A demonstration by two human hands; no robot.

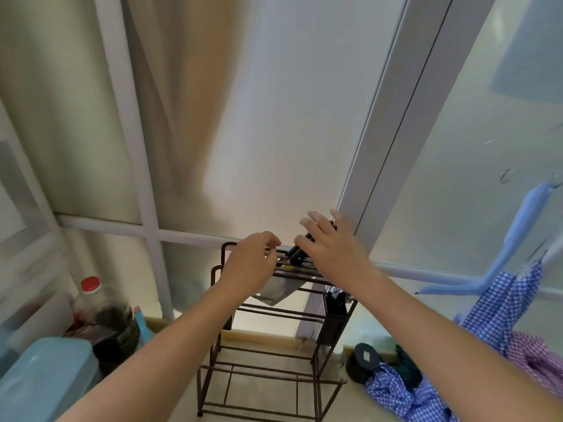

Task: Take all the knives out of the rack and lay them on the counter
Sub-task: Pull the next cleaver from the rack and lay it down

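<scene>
A dark metal rack (pixel 304 318) stands on the counter against the frosted window. Knives sit in its top slots: black handles (pixel 298 253) stick up and a cleaver blade (pixel 275 293) hangs below the top rails. My left hand (pixel 249 263) is at the rack's top left, with its curled fingers and thumb around a top rail. My right hand (pixel 332 245) lies over the black handles with fingers spread, the thumb beside one handle. I cannot see any finger wrapped around a handle.
At the left stand a red-capped jar (pixel 91 296), dark containers and a pale blue plastic lid (pixel 45 376). Checked blue cloth (pixel 405 391) and a dark round tin (pixel 364 360) lie at the right. Blue hangers (pixel 518 233) hang above. The beige counter (pixel 268 412) shows under the rack.
</scene>
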